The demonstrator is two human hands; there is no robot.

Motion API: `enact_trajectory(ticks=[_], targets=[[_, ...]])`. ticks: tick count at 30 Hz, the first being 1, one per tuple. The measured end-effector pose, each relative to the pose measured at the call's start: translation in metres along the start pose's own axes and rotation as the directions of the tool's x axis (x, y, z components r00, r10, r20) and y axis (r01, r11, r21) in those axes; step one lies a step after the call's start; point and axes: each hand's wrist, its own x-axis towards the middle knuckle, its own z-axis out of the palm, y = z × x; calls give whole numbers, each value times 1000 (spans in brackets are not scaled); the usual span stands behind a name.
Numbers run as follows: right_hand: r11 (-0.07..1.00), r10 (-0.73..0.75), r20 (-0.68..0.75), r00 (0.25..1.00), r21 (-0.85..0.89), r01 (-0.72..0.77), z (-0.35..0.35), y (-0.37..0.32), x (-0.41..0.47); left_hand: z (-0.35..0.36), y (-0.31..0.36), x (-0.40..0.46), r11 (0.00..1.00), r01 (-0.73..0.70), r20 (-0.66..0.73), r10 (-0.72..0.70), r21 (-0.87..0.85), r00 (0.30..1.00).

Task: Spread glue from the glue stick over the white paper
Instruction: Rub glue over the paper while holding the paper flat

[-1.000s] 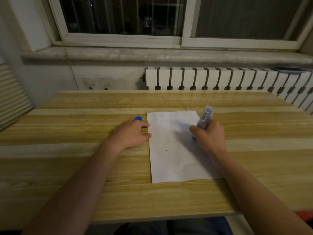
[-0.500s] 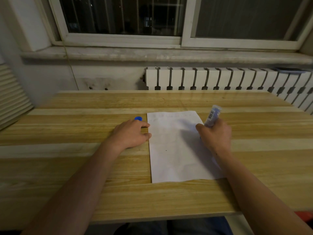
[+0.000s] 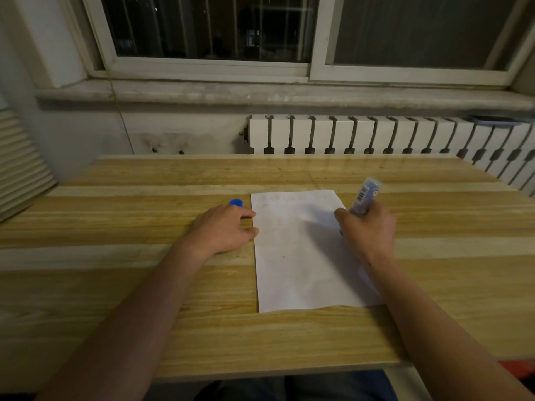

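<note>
The right hand (image 3: 367,227) is clenched around the glue stick (image 3: 364,196), which leans up and to the right out of the fist, barcode label showing. The stick's lower tip is hidden behind the fingers at the right edge of the white paper (image 3: 301,256), so whether it touches the sheet cannot be told. The left hand (image 3: 223,228) lies flat and released on the worktop (image 3: 144,285), fingertips touching the paper's left edge and holding nothing. A blue cap (image 3: 236,202) sits just beyond that hand's knuckles.

Compared with a second ago, the right hand and stick have moved rightward, from over the paper's upper middle to its right margin; the left hand, cap and sheet have stayed put.

The paper lies upright near the middle of a pale, striped wooden worktop. Behind it a white radiator (image 3: 376,134) runs under a stone windowsill (image 3: 260,92), with a dark window (image 3: 208,27) above.
</note>
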Motion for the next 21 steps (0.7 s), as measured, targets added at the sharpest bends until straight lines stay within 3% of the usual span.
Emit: enact_trajectory(ticks=[3, 7, 21], targets=[[990, -31, 34, 999, 136, 26, 3, -9, -9, 2, -1, 1, 1000, 4, -1, -4, 4, 1000], [974, -114, 198, 974, 216, 70, 11, -20, -27, 5, -5, 3, 1000, 12, -16, -12, 6, 1000], [941, -293, 426, 856, 286, 179, 42, -42, -57, 6, -5, 6, 1000, 6, -24, -6, 1, 1000]])
